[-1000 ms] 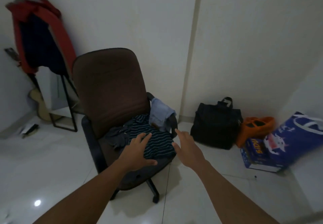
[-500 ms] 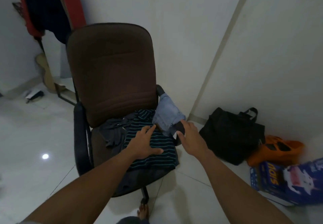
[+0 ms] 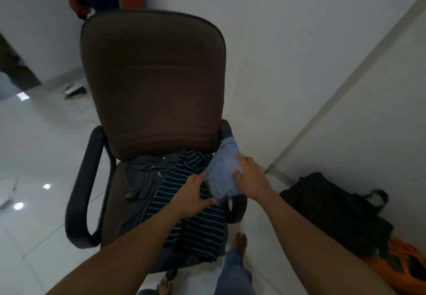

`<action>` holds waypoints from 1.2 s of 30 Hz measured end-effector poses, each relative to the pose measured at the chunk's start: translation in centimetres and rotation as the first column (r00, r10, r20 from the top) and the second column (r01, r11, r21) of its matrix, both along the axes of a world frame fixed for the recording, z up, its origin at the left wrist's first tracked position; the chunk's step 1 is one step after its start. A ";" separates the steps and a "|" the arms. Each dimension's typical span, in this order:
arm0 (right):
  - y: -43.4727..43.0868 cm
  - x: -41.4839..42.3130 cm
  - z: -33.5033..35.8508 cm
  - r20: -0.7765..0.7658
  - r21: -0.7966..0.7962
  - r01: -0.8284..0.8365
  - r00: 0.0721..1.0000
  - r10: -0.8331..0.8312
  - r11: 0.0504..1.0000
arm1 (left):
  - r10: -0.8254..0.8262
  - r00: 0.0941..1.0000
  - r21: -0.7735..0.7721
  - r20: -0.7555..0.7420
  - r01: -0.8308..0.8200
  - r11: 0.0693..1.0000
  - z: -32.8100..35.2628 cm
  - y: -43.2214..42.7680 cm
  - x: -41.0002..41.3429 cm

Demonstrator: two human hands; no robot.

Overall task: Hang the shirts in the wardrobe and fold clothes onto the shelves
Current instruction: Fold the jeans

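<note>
White tiles [image 3: 46, 133] and pale walls [image 3: 299, 41] surround a brown office chair [image 3: 152, 82] with black armrests. On its seat I see the clothes: a dark striped shirt [image 3: 196, 228] lies down the middle, a grey garment [image 3: 143, 175] is crumpled beside it on the left, and a light blue cloth [image 3: 221, 175] is draped over the right armrest. I read the left hand [image 3: 191, 196] as lying flat on the striped shirt, fingers straight, tips touching the blue cloth's edge — gripping nothing. The right hand [image 3: 251, 179] rests on the blue cloth, fingers straight and spread — nothing held. A black bag [image 3: 334, 207] sits on the floor to the right, with an orange bag [image 3: 396, 267] just beside it.
</note>
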State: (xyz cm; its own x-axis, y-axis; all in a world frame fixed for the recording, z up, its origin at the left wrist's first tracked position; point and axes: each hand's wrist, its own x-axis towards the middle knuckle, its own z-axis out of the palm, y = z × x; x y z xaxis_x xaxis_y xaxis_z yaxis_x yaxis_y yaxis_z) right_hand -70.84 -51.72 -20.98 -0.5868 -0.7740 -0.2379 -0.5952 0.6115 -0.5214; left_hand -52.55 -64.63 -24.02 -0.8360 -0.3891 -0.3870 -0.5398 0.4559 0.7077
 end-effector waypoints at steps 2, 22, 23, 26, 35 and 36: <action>-1.4 -3.3 -1.5 0.035 0.011 -0.085 0.996 0.085 0.996 | 0.079 0.997 0.044 0.006 -0.079 0.996 -0.9 0.6 -2.5; -11.4 -19.6 -11.4 0.101 0.227 -0.705 0.703 0.704 0.672 | 0.683 0.701 0.205 0.206 -0.713 0.670 -7.2 7.6 -18.1; -12.0 -20.0 -11.6 0.097 0.240 -0.705 0.701 0.706 0.667 | 0.692 0.683 0.205 0.234 -0.731 0.651 -7.8 7.6 -18.4; -13.0 -20.8 -12.0 0.140 0.312 -0.688 0.716 0.684 0.656 | 0.729 0.600 0.237 0.329 -0.800 0.552 -8.8 7.3 -19.3; -14.3 -21.6 -11.4 0.186 0.228 -0.551 0.834 0.519 0.803 | 0.952 0.181 0.357 0.247 -0.930 0.084 -9.0 6.8 -20.7; -14.3 -21.8 -11.0 0.230 0.241 -0.526 0.848 0.478 0.816 | 0.968 0.135 0.362 0.212 -0.931 0.050 -8.8 6.9 -20.6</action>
